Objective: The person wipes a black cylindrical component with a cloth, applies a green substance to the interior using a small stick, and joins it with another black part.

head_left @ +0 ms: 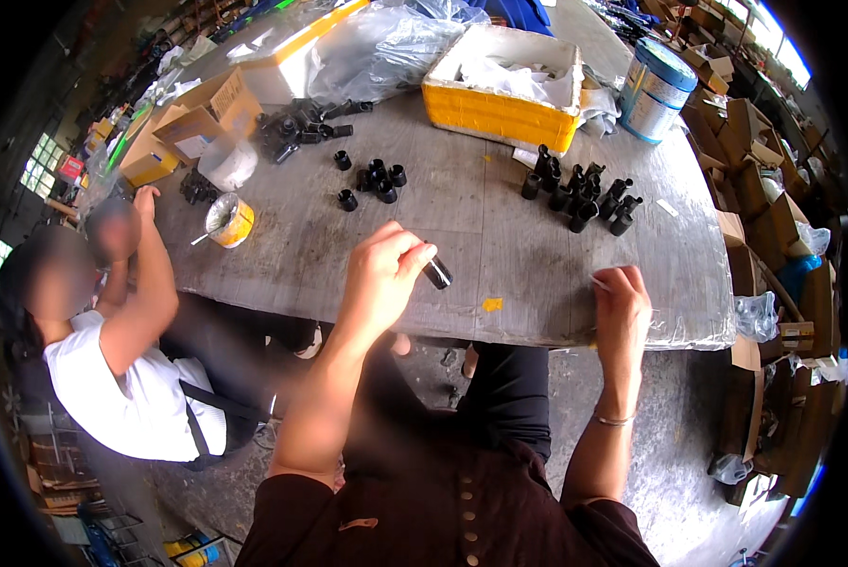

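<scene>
Pinched in the left hand [384, 269] over the table [537, 269], the black tube [438, 274] looks light, hard and slick, best held round its sides; whether the right hand [623, 298] grips something, I can't tell.

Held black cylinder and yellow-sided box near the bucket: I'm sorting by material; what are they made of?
Black cylinder: probably glossy plastic, given its bright highlight; coated metal possible too. Yellow-sided box: likely matt white foam, from its thick rim, and apparently glossy yellow tape.

We see bright windows [41, 168] at both sides — glare strongest upper right. Fisheye bends the table [537, 255]; haze smears left of centre.
</scene>
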Demonstrator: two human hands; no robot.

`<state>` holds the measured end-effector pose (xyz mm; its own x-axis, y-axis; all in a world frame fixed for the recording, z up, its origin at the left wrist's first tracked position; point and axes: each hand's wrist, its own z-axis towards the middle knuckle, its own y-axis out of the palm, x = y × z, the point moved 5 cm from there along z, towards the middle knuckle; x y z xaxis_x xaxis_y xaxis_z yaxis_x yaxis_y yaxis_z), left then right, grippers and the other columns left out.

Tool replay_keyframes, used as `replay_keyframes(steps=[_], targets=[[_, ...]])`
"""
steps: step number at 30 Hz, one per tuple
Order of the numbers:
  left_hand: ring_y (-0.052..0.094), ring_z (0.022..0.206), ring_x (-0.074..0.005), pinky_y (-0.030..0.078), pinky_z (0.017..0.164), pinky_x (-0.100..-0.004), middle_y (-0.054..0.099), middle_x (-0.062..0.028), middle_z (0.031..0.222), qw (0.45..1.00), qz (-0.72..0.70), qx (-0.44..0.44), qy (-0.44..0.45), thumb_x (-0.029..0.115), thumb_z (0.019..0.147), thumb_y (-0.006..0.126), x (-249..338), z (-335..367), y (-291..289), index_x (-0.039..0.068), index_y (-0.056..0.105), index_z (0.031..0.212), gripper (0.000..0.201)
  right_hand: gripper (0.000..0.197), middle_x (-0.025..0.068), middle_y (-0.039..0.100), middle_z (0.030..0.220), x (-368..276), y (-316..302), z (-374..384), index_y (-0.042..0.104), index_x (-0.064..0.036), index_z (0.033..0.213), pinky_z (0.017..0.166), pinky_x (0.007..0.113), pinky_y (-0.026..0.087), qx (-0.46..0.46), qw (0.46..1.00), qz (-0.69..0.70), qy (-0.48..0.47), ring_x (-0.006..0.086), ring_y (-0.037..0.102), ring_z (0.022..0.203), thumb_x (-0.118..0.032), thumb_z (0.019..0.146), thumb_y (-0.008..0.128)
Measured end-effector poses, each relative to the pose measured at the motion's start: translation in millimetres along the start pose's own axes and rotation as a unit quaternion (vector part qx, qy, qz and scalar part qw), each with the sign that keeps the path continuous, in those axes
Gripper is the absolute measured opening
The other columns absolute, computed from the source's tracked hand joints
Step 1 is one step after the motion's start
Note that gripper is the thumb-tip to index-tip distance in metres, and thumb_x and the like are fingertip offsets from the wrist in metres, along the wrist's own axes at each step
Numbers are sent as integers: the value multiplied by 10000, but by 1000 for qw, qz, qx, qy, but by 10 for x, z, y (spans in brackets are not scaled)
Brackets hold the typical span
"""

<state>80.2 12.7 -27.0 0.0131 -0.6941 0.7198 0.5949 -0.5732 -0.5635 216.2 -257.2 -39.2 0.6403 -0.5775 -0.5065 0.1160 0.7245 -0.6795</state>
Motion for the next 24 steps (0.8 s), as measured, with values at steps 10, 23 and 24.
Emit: replay_keyframes(steps=[10, 23, 24], targets=[[501, 554, -194, 393, 521, -317, 521, -81, 670, 999, 31, 19, 9, 75, 845, 686, 280, -45, -45, -16, 637, 765, 132, 150, 84, 643, 1022, -1166, 1024, -108, 594, -14, 922, 792, 284, 492, -129, 857, 497, 42, 157, 598, 912, 40, 815, 684], [523, 631, -166, 414, 574, -284, 548, -67, 734, 996, -80, -1, 41, 60, 854, 678, 277, -96, -48, -29, 628, 794, 118, 102, 31, 654, 889, -1111, 1172, -148, 610, -22, 896, 699, 212, 478, -176, 632, 712, 248, 76, 582, 792, -35, 860, 704], [523, 639, -164, 416, 580, -280, 548, -65, 739, 996, -86, -6, 37, 62, 855, 680, 270, -97, -44, -30, 625, 795, 123, 110, 21, 642, 876, -1092, 1200, -154, 597, -29, 908, 696, 208, 471, -191, 627, 711, 253, 75, 575, 784, -41, 866, 698]])
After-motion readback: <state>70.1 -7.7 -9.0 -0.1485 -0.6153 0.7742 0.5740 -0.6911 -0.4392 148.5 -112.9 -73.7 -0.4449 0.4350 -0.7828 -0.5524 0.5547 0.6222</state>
